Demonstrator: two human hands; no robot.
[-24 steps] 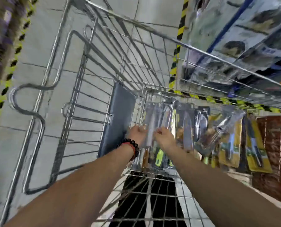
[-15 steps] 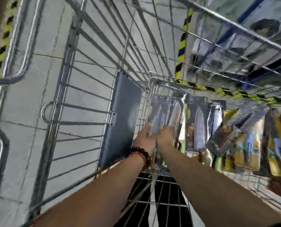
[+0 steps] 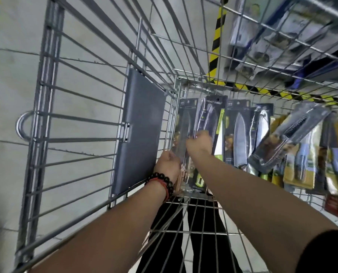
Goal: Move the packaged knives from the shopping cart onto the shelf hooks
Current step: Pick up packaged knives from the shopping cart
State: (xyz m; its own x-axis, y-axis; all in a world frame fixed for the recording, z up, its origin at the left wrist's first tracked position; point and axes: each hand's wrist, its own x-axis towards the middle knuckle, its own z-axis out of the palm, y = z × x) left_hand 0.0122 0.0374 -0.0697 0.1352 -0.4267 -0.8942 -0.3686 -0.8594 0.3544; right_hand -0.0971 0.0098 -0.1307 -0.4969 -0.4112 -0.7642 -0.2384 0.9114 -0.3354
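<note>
Head view: both hands (left (image 3: 167, 164), right (image 3: 198, 142)) grip packaged knives (image 3: 208, 119).

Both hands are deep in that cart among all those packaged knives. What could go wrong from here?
The right hand grips one knife pack out of a tight row, so a neighbouring pack might be dragged along or topple. The left hand holds another pack close to the cart's wire wall, where a corner could snag. One loose pack already leans tilted and may slide.
</note>
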